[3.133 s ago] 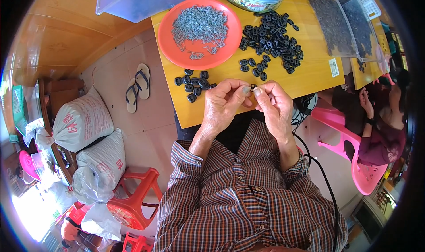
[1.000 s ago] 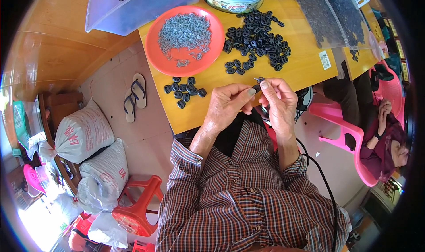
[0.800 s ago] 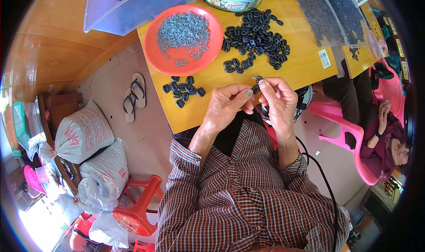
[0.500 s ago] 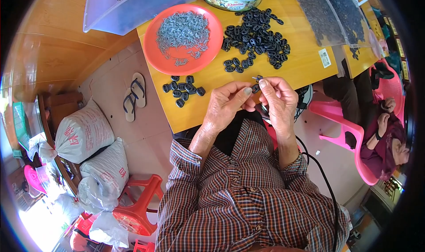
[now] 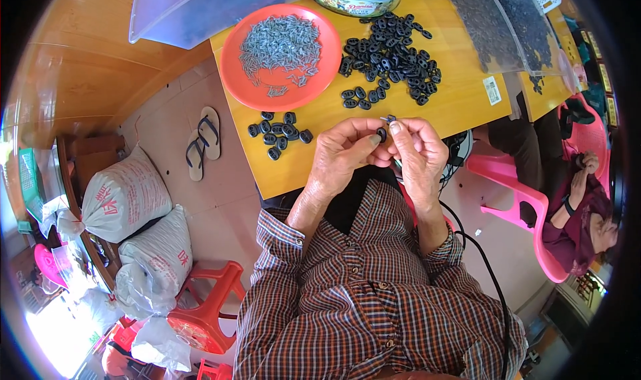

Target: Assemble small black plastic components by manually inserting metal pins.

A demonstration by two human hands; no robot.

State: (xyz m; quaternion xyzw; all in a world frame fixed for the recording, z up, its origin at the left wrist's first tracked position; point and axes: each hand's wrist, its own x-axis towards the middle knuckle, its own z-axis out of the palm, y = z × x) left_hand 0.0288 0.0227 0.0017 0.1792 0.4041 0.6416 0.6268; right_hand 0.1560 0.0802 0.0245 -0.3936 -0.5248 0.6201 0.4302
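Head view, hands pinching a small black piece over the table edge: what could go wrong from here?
1. The small black piece is pinched between both hands, left hand and right hand, beyond the yellow table edge; a slip would likely drop it to the floor.
2. The small group of black pieces lies near the table's edge, so a forearm could brush some off.

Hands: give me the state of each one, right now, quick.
Left hand: closed, fingertips pinching a small black part.
Right hand: closed, fingertips pinched on the same part; what else it holds cannot be told.
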